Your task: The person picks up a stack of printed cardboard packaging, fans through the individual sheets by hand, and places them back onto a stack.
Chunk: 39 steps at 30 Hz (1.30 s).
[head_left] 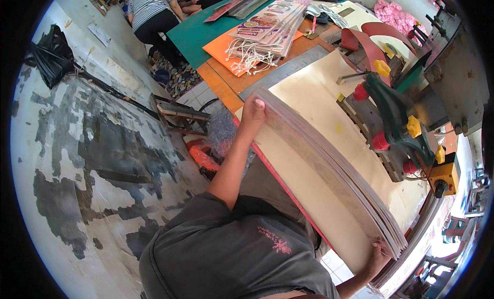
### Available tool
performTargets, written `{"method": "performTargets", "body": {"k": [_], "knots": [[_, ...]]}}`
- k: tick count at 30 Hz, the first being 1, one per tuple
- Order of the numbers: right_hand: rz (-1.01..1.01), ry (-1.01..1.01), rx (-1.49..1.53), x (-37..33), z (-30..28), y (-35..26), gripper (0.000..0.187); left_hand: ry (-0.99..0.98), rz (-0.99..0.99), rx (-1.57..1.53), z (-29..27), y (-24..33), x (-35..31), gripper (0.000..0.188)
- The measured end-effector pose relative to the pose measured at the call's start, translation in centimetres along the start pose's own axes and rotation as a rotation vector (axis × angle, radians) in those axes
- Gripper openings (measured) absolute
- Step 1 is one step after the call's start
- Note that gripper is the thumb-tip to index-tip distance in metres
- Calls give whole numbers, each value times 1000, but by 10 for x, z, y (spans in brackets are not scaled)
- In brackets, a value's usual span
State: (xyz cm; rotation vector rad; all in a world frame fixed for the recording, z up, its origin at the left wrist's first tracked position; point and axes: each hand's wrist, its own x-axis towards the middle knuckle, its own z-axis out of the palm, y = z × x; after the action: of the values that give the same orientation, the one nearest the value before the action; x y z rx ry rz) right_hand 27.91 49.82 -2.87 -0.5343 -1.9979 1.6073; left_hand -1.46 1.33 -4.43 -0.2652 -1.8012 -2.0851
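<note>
A long stack of thin, translucent plastic sheets (329, 160) stands tilted on edge over a cream-coloured board on the table (309, 188). My left hand (253, 116) is closed round its far left end, with the thumb on top. At the near right end my right hand (381, 251) grips the lower corner, its fingers partly hidden by the sheets. Along that end the layers fan slightly apart. Just right of the stack stands a machine with a dark green arm (393, 113), yellow knobs and red fittings.
Printed plastic bags with white cords (270, 28) lie on an orange sheet beyond my left hand. A green table (206, 33) extends behind, with another person (152, 13) beside it. A yellow control box (443, 176) sits right of the machine. The peeling wall (103, 160) is left.
</note>
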Motion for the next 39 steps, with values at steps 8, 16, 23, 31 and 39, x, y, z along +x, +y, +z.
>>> {"method": "performTargets", "body": {"k": [8, 16, 23, 31, 39], "knots": [[103, 23, -90, 1, -21, 29, 61, 195, -87, 238, 4, -2, 3, 70], [76, -134, -209, -15, -7, 10, 30, 114, -74, 167, -22, -9, 8, 75], [104, -175, -175, -15, -15, 2, 37, -118, -32, 222, -45, -9, 14, 70], [169, -155, -145, -30, -15, -42, 58, -131, -262, 494, -27, 37, 36, 58], [563, -97, -67, -34, 26, -80, 54, -209, -310, 1048, -28, 55, 43, 63]]}}
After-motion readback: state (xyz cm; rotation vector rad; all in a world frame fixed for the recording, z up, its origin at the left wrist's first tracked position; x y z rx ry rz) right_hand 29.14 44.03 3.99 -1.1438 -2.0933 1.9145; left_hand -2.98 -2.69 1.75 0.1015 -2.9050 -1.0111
